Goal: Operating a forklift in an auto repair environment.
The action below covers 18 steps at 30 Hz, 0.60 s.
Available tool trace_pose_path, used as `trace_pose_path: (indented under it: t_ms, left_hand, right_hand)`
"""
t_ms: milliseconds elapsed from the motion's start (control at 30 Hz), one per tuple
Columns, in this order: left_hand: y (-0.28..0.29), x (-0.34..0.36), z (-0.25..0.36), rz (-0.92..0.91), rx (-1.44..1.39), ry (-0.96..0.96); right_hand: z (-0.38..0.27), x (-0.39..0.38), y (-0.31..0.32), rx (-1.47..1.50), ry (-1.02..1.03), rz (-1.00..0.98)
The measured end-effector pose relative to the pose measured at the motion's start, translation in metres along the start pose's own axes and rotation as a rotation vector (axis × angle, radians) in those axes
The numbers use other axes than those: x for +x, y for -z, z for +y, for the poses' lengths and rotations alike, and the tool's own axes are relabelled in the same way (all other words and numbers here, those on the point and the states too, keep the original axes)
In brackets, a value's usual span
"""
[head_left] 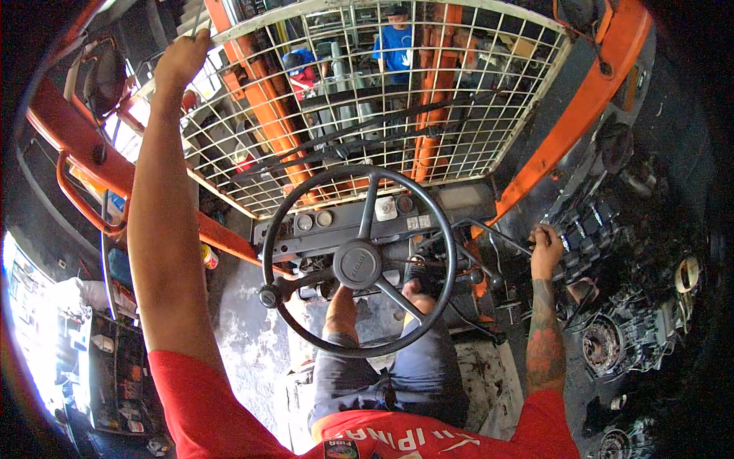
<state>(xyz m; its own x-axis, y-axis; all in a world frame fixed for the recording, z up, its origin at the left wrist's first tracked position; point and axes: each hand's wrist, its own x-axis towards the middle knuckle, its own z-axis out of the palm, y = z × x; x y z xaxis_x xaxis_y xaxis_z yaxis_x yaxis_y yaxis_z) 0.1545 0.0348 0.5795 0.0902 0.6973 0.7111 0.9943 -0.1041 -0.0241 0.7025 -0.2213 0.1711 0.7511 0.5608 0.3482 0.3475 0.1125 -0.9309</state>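
Observation:
A black steering wheel with a spinner knob on its left rim stands above my legs; neither hand is on it. My left hand is raised at the upper left, fingers closed, beside the corner of a white wire grille. A thin rod shows just above those fingers, but what they grip is hidden. On the right, my right hand is closed at the outer end of a dark lever. Behind the wheel lies a grey dashboard with round gauges.
Orange posts frame the cab on both sides, with orange mast rails beyond the grille. Two people are past it. Greasy engine parts lie to the right. More levers stand right of the wheel. Shelving is at lower left.

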Motion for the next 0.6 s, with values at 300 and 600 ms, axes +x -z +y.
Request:
trace_pose_path:
  t_ms: [300,600]
  left_hand:
    - [0.002,-0.009,0.006,-0.012,0.032,-0.109]
    - [0.002,-0.009,0.005,-0.003,0.047,-0.118]
  right_hand:
    - [-0.002,0.002,0.003,0.004,-0.045,0.007]
    - [-0.008,0.003,-0.002,-0.024,0.037,0.013]
